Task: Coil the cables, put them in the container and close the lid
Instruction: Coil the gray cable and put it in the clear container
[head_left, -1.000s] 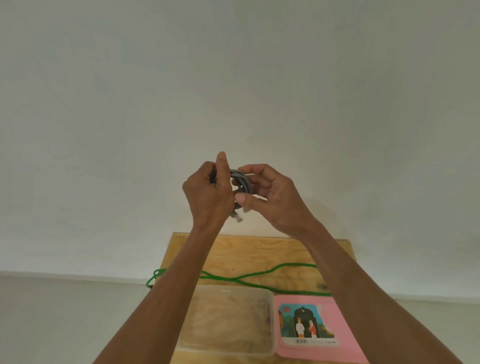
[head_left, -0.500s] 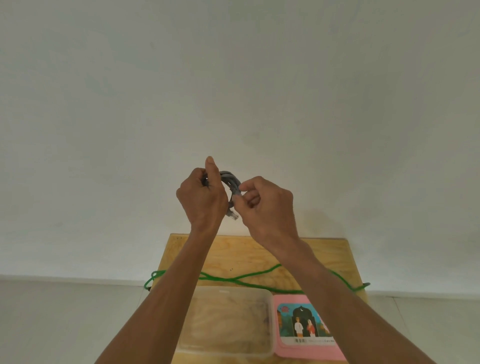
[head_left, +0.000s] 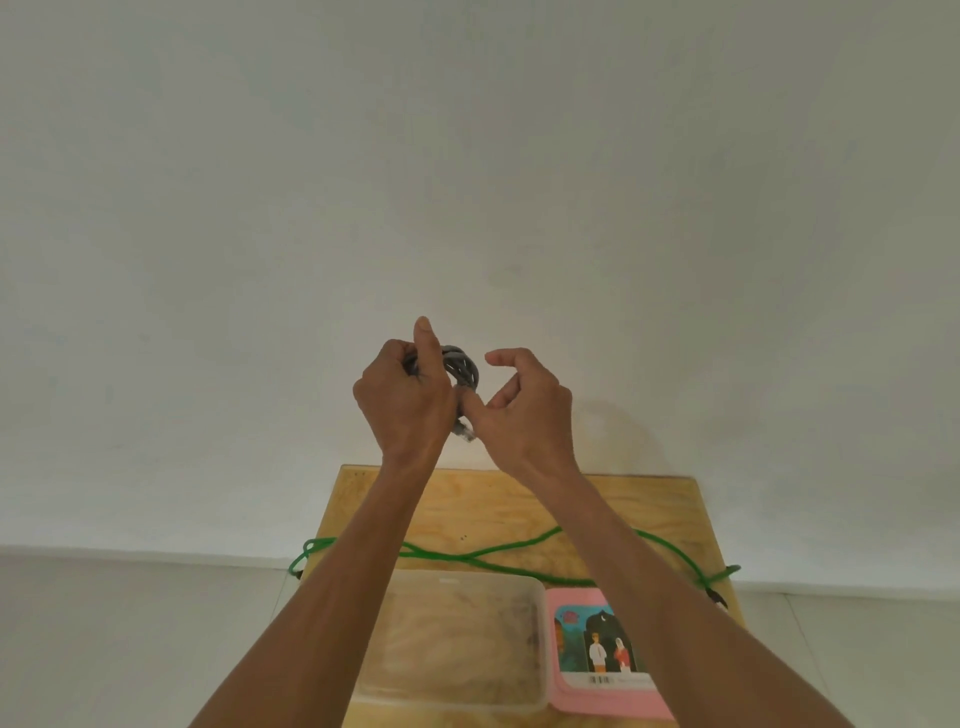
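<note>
A small coil of grey round cable (head_left: 460, 366) is held up in front of a plain white wall (head_left: 467, 156), above the far edge of a light plywood table (head_left: 519, 506). The coil is gripped by the left hand (head_left: 402, 397), whose fingers are curled round its left side with the thumb raised straight above it. A clear plastic plug (head_left: 464, 430) at one end of the grey cable is seen hanging just below the coil, between the two hands. The right hand (head_left: 524, 408) is held just right of the coil with its fingers loosely curved and spread wide; its thumb tip lies against or very near the cable's lower part, but whether anything is pinched there cannot be told. On the table, a long thin green cable (head_left: 483, 558) is laid uncoiled from left to right across the middle, with a loop hanging past the left edge and its right end draped over the right edge. Nearer than the green cable, a clear rectangular plastic container (head_left: 537, 644) is placed open on the table. Just to its right, touching or nearly touching it, a pink rectangular lid with a printed picture label (head_left: 597, 654) is laid flat.
</note>
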